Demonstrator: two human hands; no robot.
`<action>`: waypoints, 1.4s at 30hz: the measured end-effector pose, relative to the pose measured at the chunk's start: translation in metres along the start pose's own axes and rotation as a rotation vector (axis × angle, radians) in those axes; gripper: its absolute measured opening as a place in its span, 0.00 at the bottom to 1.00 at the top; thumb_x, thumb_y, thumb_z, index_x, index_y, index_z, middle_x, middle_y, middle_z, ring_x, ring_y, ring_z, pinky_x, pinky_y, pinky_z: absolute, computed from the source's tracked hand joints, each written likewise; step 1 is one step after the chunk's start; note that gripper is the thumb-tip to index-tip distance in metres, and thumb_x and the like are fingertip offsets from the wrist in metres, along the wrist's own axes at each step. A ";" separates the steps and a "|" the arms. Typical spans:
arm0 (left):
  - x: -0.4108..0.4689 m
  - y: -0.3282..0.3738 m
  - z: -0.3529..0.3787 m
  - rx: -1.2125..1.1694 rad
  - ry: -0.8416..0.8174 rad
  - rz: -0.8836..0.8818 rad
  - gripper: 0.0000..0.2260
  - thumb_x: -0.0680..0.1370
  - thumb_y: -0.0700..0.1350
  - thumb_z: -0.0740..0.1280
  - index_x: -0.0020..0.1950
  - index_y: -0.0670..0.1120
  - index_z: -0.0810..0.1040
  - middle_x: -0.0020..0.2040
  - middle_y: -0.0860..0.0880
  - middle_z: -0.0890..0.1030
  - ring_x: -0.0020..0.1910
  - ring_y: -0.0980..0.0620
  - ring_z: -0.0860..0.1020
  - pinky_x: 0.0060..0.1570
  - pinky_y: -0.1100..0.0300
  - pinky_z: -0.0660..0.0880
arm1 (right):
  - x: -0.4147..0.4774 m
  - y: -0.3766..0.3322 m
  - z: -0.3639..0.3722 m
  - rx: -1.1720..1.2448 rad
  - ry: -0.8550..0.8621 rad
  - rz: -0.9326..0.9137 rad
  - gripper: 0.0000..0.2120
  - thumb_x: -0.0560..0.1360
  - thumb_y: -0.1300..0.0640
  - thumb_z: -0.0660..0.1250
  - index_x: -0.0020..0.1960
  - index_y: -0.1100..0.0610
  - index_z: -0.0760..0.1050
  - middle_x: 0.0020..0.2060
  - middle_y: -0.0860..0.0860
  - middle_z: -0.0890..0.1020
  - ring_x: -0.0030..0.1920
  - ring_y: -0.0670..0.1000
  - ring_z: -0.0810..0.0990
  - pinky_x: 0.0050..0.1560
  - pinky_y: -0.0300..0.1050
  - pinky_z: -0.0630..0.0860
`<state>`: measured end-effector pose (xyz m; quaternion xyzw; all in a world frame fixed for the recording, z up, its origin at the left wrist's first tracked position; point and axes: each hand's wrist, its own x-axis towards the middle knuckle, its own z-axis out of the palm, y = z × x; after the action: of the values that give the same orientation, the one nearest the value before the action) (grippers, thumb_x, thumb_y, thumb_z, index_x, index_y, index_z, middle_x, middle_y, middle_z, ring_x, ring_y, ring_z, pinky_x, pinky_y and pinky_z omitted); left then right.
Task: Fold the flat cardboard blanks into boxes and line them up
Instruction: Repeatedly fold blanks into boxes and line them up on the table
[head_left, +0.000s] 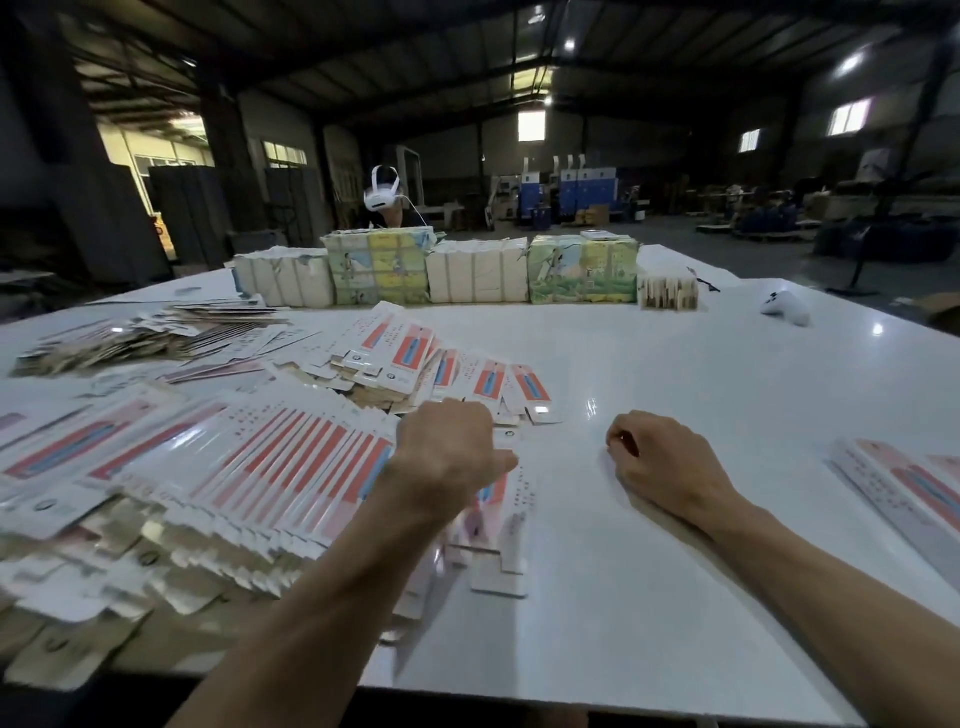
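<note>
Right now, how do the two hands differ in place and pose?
The left hand is on the cardboard blanks at the pile's edge; the right hand rests on the bare white table. The left hand's fingers are hidden, so a grip is unclear; the right hand's fingers curl loosely, holding nothing. Both show their backs to the camera.

White, red-striped flat blanks (291, 467) lie fanned at left; slim boxes (904, 493) sit lined up at right.
</note>
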<state>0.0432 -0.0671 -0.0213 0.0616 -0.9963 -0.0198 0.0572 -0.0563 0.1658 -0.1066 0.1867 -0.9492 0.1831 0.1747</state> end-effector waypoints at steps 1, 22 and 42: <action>-0.010 -0.009 -0.003 0.080 -0.030 -0.061 0.23 0.77 0.68 0.70 0.45 0.48 0.77 0.45 0.50 0.81 0.44 0.50 0.81 0.48 0.56 0.78 | 0.000 0.001 0.000 0.008 0.001 -0.003 0.08 0.80 0.56 0.61 0.46 0.49 0.77 0.44 0.43 0.80 0.45 0.51 0.79 0.48 0.51 0.78; -0.009 -0.069 -0.017 -0.198 -0.206 -0.246 0.19 0.72 0.53 0.82 0.51 0.51 0.74 0.45 0.50 0.83 0.39 0.53 0.85 0.31 0.62 0.79 | -0.002 0.002 -0.003 0.181 -0.013 0.008 0.09 0.79 0.58 0.63 0.45 0.49 0.80 0.42 0.41 0.80 0.45 0.49 0.79 0.46 0.47 0.75; 0.083 0.024 0.014 -0.802 -0.471 0.199 0.24 0.60 0.71 0.81 0.54 0.68 0.86 0.47 0.58 0.88 0.47 0.55 0.87 0.45 0.59 0.83 | 0.002 0.024 -0.029 1.323 0.099 0.458 0.10 0.81 0.56 0.70 0.56 0.60 0.85 0.53 0.68 0.85 0.44 0.62 0.86 0.50 0.56 0.82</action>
<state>-0.0428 -0.0529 -0.0251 -0.0672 -0.8968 -0.4110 -0.1493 -0.0609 0.1978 -0.0876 0.0407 -0.6450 0.7627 0.0247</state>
